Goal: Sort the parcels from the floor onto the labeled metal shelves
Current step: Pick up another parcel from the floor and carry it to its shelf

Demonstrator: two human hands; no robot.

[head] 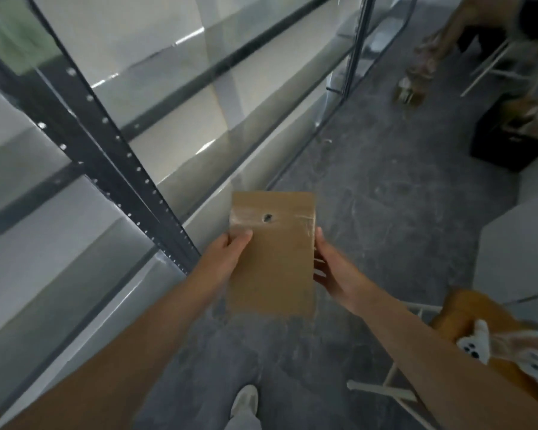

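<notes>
The person stands beside the metal shelves (156,125), which run along the left with pale, bare-looking boards, and appears to be mid-carry, checking a parcel before choosing its shelf; no labels can be read through the blur. The left hand (230,252) grips the left edge of the parcel (272,256), thumb over its face, and the right hand (329,268) clasps the right edge, holding it above the grey floor (370,197). It is a flat brown envelope with a small dark hole near its top; next it likely needs turning toward the matching shelf.
</notes>
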